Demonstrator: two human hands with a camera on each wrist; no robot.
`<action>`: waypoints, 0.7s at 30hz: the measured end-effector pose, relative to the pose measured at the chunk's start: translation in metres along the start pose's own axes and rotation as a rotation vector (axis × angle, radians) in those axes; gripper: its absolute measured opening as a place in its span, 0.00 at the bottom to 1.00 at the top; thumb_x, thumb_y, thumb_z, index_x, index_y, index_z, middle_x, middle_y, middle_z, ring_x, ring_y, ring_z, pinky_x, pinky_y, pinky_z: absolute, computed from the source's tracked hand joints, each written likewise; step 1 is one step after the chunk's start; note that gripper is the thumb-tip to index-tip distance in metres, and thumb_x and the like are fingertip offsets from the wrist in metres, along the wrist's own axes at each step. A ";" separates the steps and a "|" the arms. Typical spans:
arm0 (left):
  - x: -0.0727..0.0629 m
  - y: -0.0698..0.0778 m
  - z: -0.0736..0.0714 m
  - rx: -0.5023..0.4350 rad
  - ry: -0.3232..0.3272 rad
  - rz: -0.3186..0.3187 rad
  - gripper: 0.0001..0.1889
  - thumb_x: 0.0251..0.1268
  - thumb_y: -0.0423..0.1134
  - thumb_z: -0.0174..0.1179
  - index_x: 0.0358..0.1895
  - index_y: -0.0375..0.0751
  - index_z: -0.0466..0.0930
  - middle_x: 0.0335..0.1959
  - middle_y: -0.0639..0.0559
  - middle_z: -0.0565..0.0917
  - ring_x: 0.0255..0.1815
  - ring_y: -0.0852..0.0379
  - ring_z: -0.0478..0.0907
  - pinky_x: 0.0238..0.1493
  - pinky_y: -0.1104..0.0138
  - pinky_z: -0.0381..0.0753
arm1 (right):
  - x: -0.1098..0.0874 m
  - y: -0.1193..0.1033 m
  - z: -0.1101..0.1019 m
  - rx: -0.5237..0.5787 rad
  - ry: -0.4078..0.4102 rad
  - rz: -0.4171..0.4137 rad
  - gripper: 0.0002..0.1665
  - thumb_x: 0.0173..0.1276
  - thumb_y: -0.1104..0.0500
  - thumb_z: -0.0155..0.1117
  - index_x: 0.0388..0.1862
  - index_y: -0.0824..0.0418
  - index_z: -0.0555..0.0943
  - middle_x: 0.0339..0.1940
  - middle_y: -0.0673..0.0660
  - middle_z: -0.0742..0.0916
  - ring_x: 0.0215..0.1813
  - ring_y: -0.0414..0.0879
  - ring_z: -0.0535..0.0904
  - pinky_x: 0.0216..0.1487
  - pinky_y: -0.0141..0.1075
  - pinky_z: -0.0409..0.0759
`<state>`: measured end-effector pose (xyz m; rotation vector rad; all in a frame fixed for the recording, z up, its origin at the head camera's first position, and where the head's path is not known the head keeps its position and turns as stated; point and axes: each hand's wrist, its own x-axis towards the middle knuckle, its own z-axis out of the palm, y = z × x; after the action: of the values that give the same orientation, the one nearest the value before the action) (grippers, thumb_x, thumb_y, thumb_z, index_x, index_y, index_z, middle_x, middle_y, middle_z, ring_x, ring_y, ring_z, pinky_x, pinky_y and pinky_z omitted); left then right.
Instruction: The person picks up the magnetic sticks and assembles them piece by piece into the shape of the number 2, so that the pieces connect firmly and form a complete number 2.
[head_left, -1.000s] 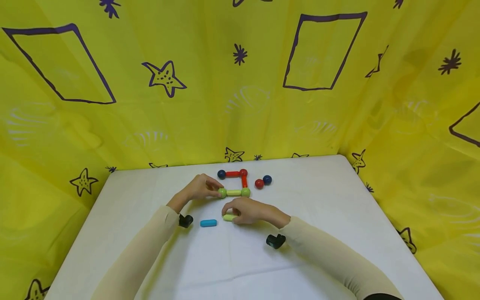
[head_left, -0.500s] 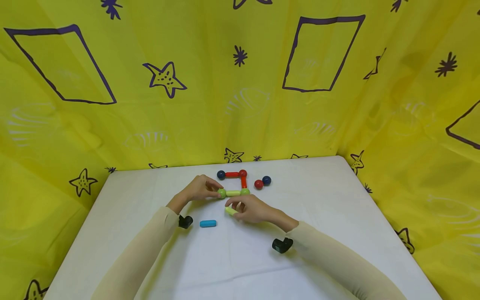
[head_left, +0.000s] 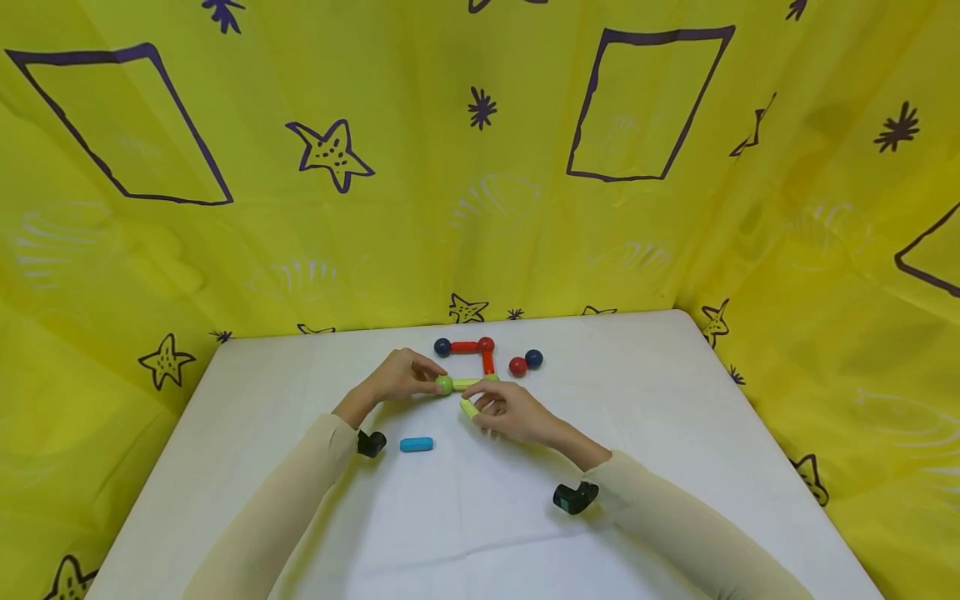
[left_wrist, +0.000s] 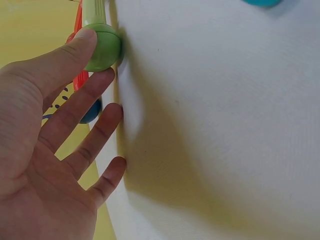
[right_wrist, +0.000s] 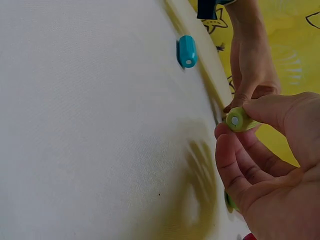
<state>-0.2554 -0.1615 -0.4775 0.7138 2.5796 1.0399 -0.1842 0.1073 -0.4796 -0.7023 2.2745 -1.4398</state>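
Note:
Between its thumb and fingers my left hand [head_left: 406, 375] pinches a green ball [left_wrist: 104, 48] at the left end of a joined figure. From that ball a pale green rod [head_left: 466, 384] runs to a second green ball [head_left: 491, 378], partly hidden by my right hand. Red rods [head_left: 464, 347], a red ball [head_left: 486, 344] and a dark blue ball [head_left: 442, 347] make up the far part. My right hand [head_left: 516, 412] pinches a loose pale green rod [right_wrist: 239, 120], held tilted above the table just in front of the figure. A metal disc shows in its end.
A blue rod [head_left: 416, 445] lies on the white table [head_left: 420, 533] nearer to me. Right of the figure, a loose red ball [head_left: 518, 366] touches a dark blue ball [head_left: 534, 359]. Yellow patterned curtain [head_left: 420, 233] borders the table at the back and sides.
My right hand has lifted the loose pale green rod off the table, tilting it and carrying it slightly away from me toward the figure. The left hand stays on its green ball.

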 end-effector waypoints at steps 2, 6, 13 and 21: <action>0.000 0.000 0.000 0.003 0.001 -0.001 0.14 0.62 0.40 0.75 0.50 0.43 0.91 0.39 0.53 0.90 0.36 0.57 0.80 0.38 0.65 0.78 | 0.000 0.001 0.001 0.022 0.002 0.001 0.21 0.71 0.66 0.67 0.62 0.59 0.81 0.45 0.56 0.87 0.36 0.54 0.86 0.35 0.41 0.85; -0.001 0.002 -0.001 0.000 0.002 -0.002 0.14 0.62 0.40 0.75 0.49 0.42 0.91 0.39 0.52 0.90 0.36 0.57 0.80 0.38 0.66 0.78 | 0.002 0.003 0.005 0.073 0.024 0.014 0.22 0.71 0.66 0.69 0.63 0.62 0.80 0.43 0.58 0.87 0.34 0.54 0.85 0.35 0.42 0.85; -0.002 0.003 -0.001 -0.003 0.010 -0.019 0.13 0.62 0.40 0.75 0.49 0.43 0.91 0.39 0.53 0.90 0.35 0.56 0.79 0.36 0.66 0.78 | 0.010 0.004 0.018 0.179 0.117 0.098 0.25 0.70 0.63 0.71 0.64 0.64 0.80 0.42 0.60 0.88 0.35 0.52 0.85 0.35 0.40 0.85; -0.002 0.001 0.001 -0.007 0.010 -0.009 0.13 0.62 0.41 0.75 0.49 0.43 0.91 0.40 0.54 0.90 0.36 0.57 0.80 0.38 0.65 0.78 | 0.020 0.000 0.031 0.166 0.220 0.157 0.22 0.69 0.64 0.71 0.62 0.60 0.82 0.40 0.58 0.89 0.33 0.46 0.84 0.36 0.36 0.85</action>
<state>-0.2529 -0.1615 -0.4767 0.6969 2.5840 1.0518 -0.1837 0.0733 -0.4928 -0.3218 2.2749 -1.6746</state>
